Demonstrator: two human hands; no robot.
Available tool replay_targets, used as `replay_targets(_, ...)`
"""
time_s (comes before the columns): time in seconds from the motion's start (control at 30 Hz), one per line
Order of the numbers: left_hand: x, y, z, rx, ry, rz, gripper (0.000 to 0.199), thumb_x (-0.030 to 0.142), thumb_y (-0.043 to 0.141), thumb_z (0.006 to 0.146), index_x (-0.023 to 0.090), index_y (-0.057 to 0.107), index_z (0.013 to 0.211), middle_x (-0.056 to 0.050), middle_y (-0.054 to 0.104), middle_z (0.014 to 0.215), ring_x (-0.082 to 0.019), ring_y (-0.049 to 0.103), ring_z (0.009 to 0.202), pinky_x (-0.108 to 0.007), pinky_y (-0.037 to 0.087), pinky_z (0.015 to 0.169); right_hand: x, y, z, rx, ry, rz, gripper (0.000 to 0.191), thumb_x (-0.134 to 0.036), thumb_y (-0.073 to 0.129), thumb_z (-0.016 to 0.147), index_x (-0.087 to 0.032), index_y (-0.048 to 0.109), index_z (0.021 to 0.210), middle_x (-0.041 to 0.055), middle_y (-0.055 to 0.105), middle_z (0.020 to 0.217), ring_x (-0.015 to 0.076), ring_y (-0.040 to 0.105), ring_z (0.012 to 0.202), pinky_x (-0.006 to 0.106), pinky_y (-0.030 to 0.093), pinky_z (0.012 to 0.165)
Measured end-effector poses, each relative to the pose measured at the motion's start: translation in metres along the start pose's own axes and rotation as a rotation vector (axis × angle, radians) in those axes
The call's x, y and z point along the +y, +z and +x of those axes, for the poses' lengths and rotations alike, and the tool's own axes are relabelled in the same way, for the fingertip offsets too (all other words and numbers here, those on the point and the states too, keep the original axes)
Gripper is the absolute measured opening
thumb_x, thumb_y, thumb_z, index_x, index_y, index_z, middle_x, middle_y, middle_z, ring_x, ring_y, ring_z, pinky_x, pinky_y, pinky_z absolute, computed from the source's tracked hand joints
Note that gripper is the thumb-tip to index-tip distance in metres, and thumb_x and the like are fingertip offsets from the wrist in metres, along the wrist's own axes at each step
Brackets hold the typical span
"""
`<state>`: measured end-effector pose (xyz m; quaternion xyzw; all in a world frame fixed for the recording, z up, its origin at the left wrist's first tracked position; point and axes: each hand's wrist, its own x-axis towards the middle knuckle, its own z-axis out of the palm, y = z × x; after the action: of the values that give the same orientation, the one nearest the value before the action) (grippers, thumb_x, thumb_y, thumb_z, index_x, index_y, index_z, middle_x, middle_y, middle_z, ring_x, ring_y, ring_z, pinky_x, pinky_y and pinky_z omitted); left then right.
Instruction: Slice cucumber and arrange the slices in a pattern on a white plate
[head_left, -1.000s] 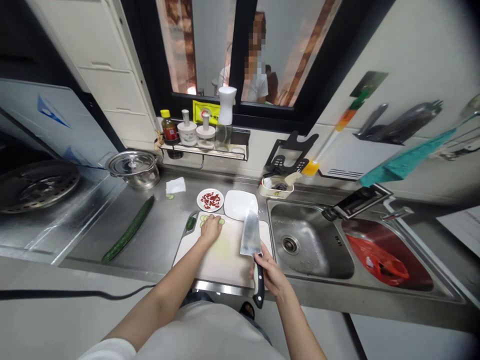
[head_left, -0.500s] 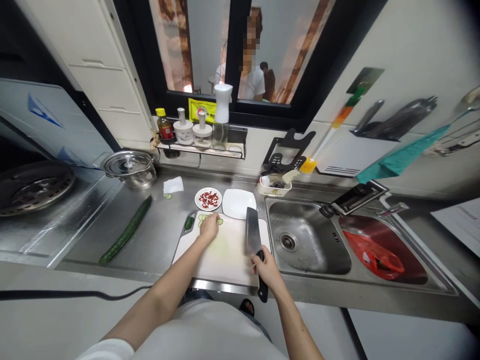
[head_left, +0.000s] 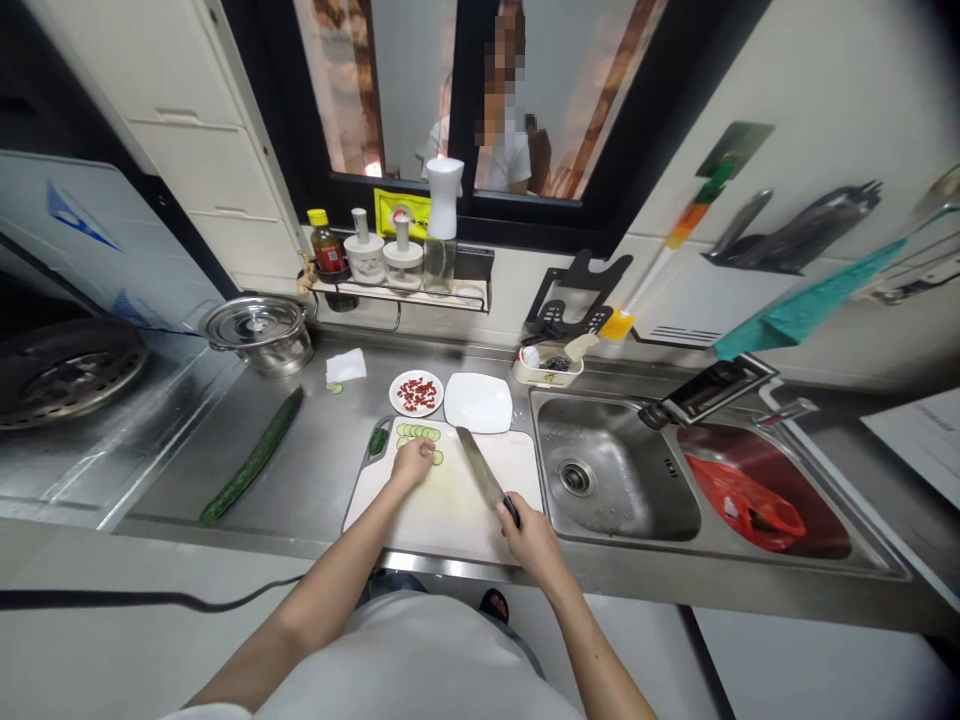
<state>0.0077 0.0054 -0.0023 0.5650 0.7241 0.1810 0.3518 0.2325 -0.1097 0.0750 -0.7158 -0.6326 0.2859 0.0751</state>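
My right hand [head_left: 531, 535] is closed round the black handle of a kitchen knife [head_left: 484, 470], its broad blade tilted nearly edge-up above the white cutting board [head_left: 469, 525]. On the board's left, the curled fingers of my left hand [head_left: 414, 464] pinch at a thin cucumber slice [head_left: 438, 458]; the fingertips are partly hidden. A row of overlapping cucumber slices [head_left: 418, 432] lies just beyond that hand. A dark green cucumber end [head_left: 377, 440] rests at the board's grey handle corner. Left of the board, a whole cucumber [head_left: 255, 455] lies on the steel counter.
Behind the board stand a plate of chopped red pieces [head_left: 417, 394] and a white plate [head_left: 478, 403]. A lidded steel pot [head_left: 259, 335] and a paper towel [head_left: 346, 366] are at left. The sink [head_left: 619, 470] adjoins at right. A condiment shelf [head_left: 405, 292] hangs behind.
The knife has swung leftward and turned, showing a narrower side of the blade. My left hand has shifted slightly toward me and left, uncovering the row of cucumber slices.
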Motion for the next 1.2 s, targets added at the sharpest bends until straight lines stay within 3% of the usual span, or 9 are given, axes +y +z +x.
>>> replay_targets(0.2, -0.005, 0.005, -0.011, -0.019, 0.027, 0.061, 0.023, 0.017, 0.058, 0.076, 0.020, 0.066, 0.097, -0.002, 0.070, 0.087, -0.015, 0.062, 0.082, -0.023, 0.043, 0.071, -0.004, 0.004, -0.006, -0.007, -0.022, -0.139, 0.035, -0.041, 0.036, 0.095, -0.016, 0.060, 0.095, 0.0095, 0.069, 0.084, 0.0187, 0.064, 0.081, 0.023, 0.036, 0.065)
replay_targets(0.43, -0.005, 0.000, -0.017, 0.020, 0.051, 0.174, 0.023, 0.022, 0.054, 0.081, 0.022, 0.064, 0.102, -0.004, 0.070, 0.097, -0.018, 0.061, 0.094, -0.026, 0.042, 0.080, -0.018, -0.002, -0.018, -0.122, 0.008, -0.399, 0.037, -0.042, 0.031, 0.096, -0.018, 0.057, 0.104, 0.0112, 0.070, 0.091, 0.0225, 0.066, 0.086, 0.027, 0.039, 0.067)
replay_targets(0.63, -0.001, 0.000, -0.015, 0.028, 0.029, 0.253, 0.024, 0.027, 0.053, 0.083, 0.022, 0.061, 0.105, -0.006, 0.069, 0.096, -0.020, 0.062, 0.094, -0.027, 0.042, 0.078, -0.016, 0.001, -0.022, -0.161, -0.048, -0.415, 0.035, -0.040, 0.031, 0.097, -0.018, 0.057, 0.103, 0.0117, 0.069, 0.091, 0.0228, 0.066, 0.089, 0.028, 0.041, 0.070)
replay_targets(1.2, 0.002, -0.001, -0.012, 0.036, 0.010, 0.289, 0.025, 0.025, 0.052, 0.082, 0.022, 0.060, 0.106, -0.006, 0.069, 0.097, -0.021, 0.062, 0.096, -0.029, 0.042, 0.082, -0.021, 0.002, -0.023, -0.181, -0.017, -0.433, 0.034, -0.040, 0.032, 0.096, -0.018, 0.057, 0.104, 0.0116, 0.070, 0.091, 0.0225, 0.066, 0.089, 0.029, 0.042, 0.070)
